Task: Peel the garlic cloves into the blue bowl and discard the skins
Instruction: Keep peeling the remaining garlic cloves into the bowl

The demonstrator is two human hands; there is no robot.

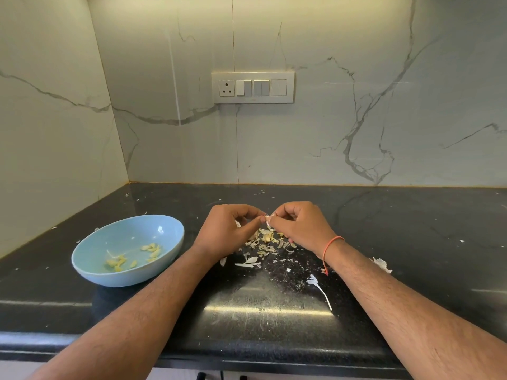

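My left hand (229, 229) and my right hand (300, 226) meet over the middle of the black counter, both pinching one small garlic clove (268, 218) between their fingertips. Its white skin shows between the fingers. Below the hands lies a pile of garlic skins and cloves (267, 241). The blue bowl (90, 252) stands to the left of my left forearm and holds several peeled yellowish cloves (151, 249).
White skin scraps lie scattered on the counter (411, 242), including a long piece (319, 287) near the front and one (381, 264) beside my right forearm. Marble walls close off the back and left. A switch panel (252, 87) sits on the back wall.
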